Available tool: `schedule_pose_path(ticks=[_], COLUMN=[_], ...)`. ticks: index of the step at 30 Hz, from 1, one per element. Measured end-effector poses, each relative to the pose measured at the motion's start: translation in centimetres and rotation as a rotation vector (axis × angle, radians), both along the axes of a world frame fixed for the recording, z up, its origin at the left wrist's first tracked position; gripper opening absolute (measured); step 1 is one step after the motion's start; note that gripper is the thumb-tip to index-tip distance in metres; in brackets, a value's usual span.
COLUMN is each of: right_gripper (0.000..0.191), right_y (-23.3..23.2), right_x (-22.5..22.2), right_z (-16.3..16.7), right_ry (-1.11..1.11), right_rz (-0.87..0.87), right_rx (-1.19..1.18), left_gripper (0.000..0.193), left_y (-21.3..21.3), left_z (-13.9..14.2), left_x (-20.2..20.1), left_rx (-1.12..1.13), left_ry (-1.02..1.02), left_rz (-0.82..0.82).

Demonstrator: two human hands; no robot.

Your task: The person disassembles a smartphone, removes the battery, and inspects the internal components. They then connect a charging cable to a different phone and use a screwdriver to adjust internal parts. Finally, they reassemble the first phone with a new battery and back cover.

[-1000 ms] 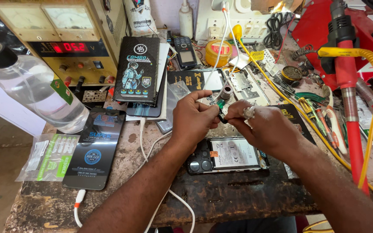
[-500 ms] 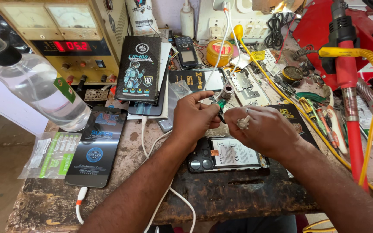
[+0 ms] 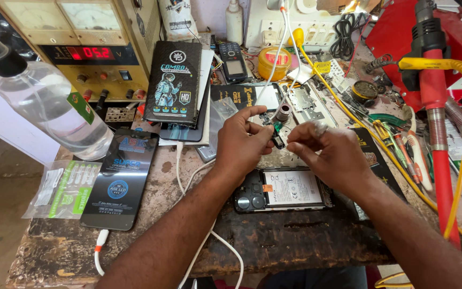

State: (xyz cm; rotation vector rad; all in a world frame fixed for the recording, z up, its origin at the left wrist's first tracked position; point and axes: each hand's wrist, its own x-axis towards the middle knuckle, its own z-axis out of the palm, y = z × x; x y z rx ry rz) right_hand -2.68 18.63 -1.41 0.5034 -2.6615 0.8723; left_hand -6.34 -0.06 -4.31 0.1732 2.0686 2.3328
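Left hand is pinching a small dark circuit part with a green edge between thumb and fingertips, holding it just above the worn workbench. Right hand is sitting just beside it, fingers curled narrow with the tips drawn together near the part; whether they are touching it cannot be told. An opened black phone showing its white-labelled battery is lying directly below both hands. A clear plastic bottle is standing well apart at left.
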Motion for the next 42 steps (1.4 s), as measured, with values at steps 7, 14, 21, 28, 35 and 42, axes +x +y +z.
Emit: schedule_pose_path(ticks=[7,14,21,28,35,42], right_gripper=[0.013,0.014,0.013,0.026,0.024,0.012], right_y=[0.7,2.5,1.1,0.8,1.2,0.4], right_x=[-1.7,-2.7,-1.7,-0.8,0.4,0.8], right_z=[-0.7,-1.0,-1.1,-0.1,0.8,1.8], right_ry=[-0.447,-0.5,-0.136,-0.202,-0.178,0.271], right_rz=[0.026,0.08,0.001,0.028,-0.028,0.064], right_rx=[-0.81,-1.146,-0.614,-0.746,-0.595,-0.032], left_gripper=[0.04,0.031,0.028,0.028,0.027,0.028], left_y=[0.3,0.4,0.3,0.8,0.8,1.2], left_z=[0.3,0.2,0.0,-0.6,-1.2,-1.1], left_x=[0.1,-0.1,1.1,0.0,-0.3,-0.1], left_rx=[0.125,0.186,-0.26,-0.003,0.023,0.062], left_ry=[0.12,0.266,0.529,0.158,0.073,0.066], left_rz=[-0.019,-0.123,0.006,-0.243,-0.273,-0.298])
